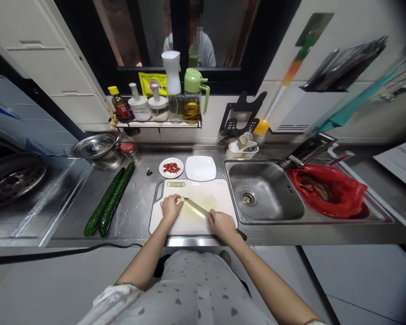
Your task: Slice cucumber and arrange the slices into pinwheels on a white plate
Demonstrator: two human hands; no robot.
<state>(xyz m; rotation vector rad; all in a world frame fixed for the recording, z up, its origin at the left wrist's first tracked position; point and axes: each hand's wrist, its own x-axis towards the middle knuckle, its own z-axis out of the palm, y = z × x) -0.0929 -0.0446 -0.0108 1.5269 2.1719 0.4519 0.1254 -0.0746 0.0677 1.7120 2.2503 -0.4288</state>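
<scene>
Head view: right hand has its grip wrapped round the knife, handle part-hidden; left hand pinches a cucumber piece, mostly covered, at the knife tip; bare cutting board lies beyond the blade, its right edge just beside the sink; cucumber slices lie near its far-left corner

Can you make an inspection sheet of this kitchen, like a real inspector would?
Surface: shiny metal counter, small specks on it.
Job's things: knife; green slices on a white board; two whole cucumbers left of it.
Clutter: plate of red bits and square plate behind the board; pot and red-lidded jar beyond the cucumbers.
Hands: right hand grips the knife; left hand is at a small piece by its tip.
Cables: black cord along the counter's front edge, left.
Surroundings: sink and red bag on the right; shelf of bottles below the window.
</scene>
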